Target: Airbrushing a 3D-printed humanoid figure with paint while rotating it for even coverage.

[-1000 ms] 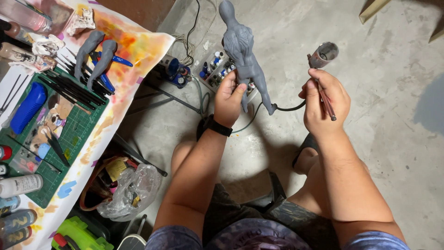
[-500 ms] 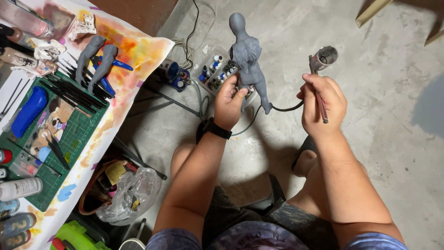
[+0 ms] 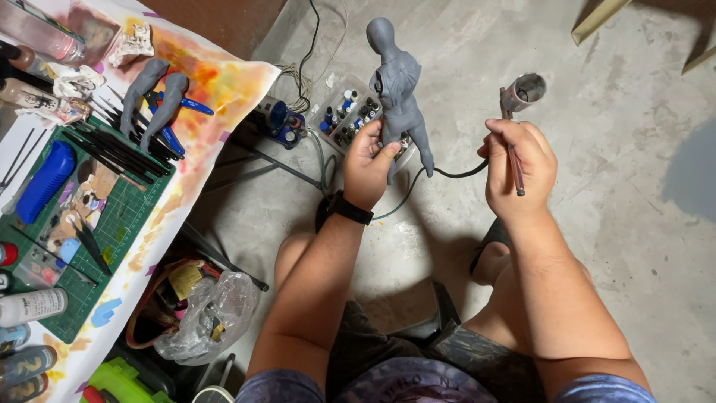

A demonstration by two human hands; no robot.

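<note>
Here the left hand (image 3: 367,160) is closed around the lower part of a grey figurine (image 3: 397,93), fingers wrapped at its legs, holding it upright over the concrete floor (image 3: 626,149) with the head pointing away from the person. The right hand (image 3: 516,164) is curled shut on an airbrush (image 3: 514,119), whose open metal cup sits above the knuckles and tilts towards the figurine; the two things are near but apart. A dark hose (image 3: 447,173) runs from under the right hand, passes behind the figurine's legs and drops towards the left wrist, which wears a black watch (image 3: 349,209).

Just behind the figurine, partly hidden by it and by the left hand, a clear tray of small paint bottles (image 3: 344,119) stands on the floor, with a small blue compressor (image 3: 282,123) and a tangle of cables beside it. To the left, a table covered in paint-stained paper (image 3: 209,82) holds two loose grey figure parts (image 3: 153,93), a row of dark brushes, a green cutting mat (image 3: 123,216), a blue case (image 3: 46,183) and a white bottle (image 3: 31,306). Under the table edge, a crumpled clear plastic bag (image 3: 209,313) rests in a basket. The person's knees and dark shorts fill the bottom of the view.
</note>
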